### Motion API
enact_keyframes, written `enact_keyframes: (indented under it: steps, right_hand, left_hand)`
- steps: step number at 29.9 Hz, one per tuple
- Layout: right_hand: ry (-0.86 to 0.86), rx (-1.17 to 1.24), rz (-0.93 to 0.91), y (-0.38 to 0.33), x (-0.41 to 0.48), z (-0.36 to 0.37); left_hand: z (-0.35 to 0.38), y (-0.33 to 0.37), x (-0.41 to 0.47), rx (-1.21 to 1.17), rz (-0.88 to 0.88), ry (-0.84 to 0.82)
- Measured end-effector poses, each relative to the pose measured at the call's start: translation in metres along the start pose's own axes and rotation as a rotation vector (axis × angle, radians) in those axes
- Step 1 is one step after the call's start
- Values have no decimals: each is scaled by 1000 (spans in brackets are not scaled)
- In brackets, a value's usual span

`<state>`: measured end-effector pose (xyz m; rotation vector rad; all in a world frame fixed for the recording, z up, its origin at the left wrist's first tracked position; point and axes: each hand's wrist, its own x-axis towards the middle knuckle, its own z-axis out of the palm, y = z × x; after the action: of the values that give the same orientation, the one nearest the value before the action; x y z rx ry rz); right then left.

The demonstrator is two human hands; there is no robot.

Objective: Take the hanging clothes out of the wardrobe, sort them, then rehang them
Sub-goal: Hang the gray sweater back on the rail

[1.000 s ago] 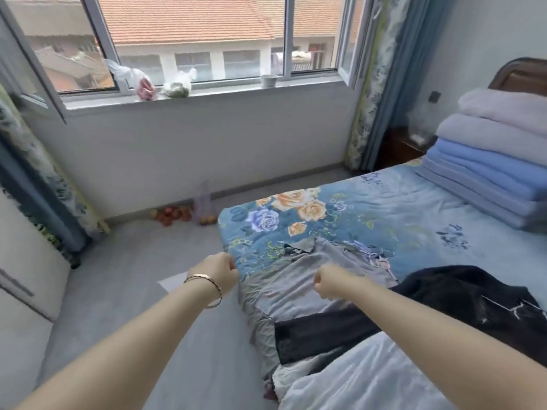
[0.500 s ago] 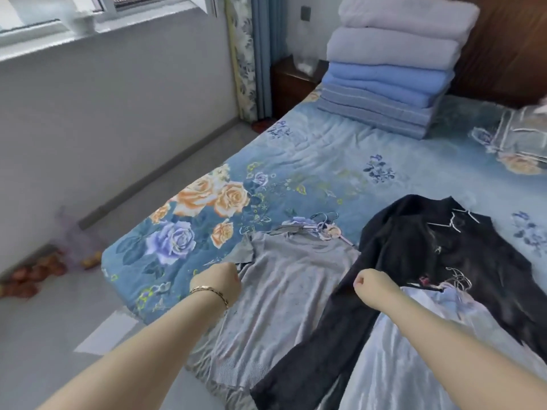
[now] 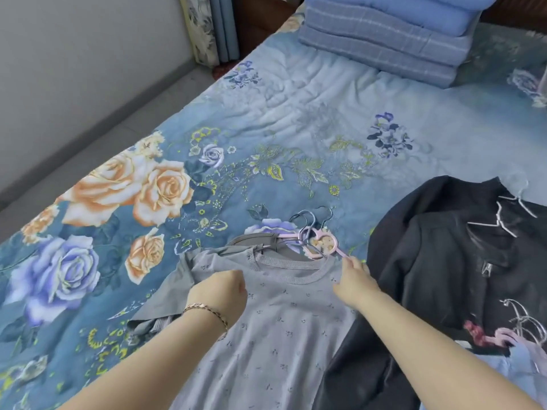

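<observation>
A grey patterned shirt [image 3: 281, 335] lies flat on the floral bed cover [image 3: 296, 113], still on a pink hanger [image 3: 324, 242] with a heart-shaped neck; more hanger hooks and a second grey garment show behind its collar. My left hand [image 3: 220, 294], wearing a bracelet, is curled on the shirt's left shoulder and grips the fabric. My right hand [image 3: 353, 281] pinches the shirt's right shoulder, right at the end of the pink hanger's arm. A black jacket [image 3: 429, 261] on a white hanger [image 3: 503, 220] lies to the right, partly over a light blue garment [image 3: 521, 365].
Folded blue and grey blankets [image 3: 384, 39] are stacked at the head of the bed. The grey floor [image 3: 118, 119] and a white wall run along the bed's left side. A floral curtain [image 3: 213, 25] and a dark bedside cabinet [image 3: 260, 22] stand in the far corner.
My view has swung right and down from the window to the bed. Both hands moved forward up the grey shirt to its shoulders, and the right hand reached the hanger's end.
</observation>
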<state>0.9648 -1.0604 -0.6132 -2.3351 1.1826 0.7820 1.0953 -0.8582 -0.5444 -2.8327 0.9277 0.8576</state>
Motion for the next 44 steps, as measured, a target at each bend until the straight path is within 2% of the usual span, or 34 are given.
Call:
enact_keyframes:
  steps: [5,10,12,15,18,21,22,23,25,27,31,37,44]
  right_hand:
    - [-1,-14,58,0,60,27]
    - [262,-40,-42,1,74,43]
    - [333,-13,-73,1,71,48]
    - [345,35,-47,3,61,47]
    - [395,15,-127,5,46,37]
    - [453,140,-208,0,21,15]
    - [415,193,-184,-1,10,8]
    - [477,183,-200,-2,2,3]
    - [401,278,-240,-8,-14,-14]
    - [191,447,-177,-15,-31,-23]
    - [266,704,-233,-40,-83,-44]
    - [543,657,-416,-83,-207,-71]
    - [563,533,-782,-138,-401,-85]
  left_hand:
    - [30,1,45,14,-16,-46]
    - [49,2,62,30,2,-77]
    - [52,4,60,33,2,-81]
    - [48,6,51,33,10,-65]
    - [36,5,37,46,14,-44]
    - [20,-2,19,31,0,-3]
    - [14,-4,12,13,-7,11]
    - [8,-7,5,-6,-12,24]
    - [-5,-14,-12,-35,-24,43]
    - [-18,-22,-32,-62,-45,63]
    - [-46,-43,-87,-100,-79,112]
    - [-84,-94,-204,-137,-161,209]
    - [-107,-157,-395,-182,-349,419]
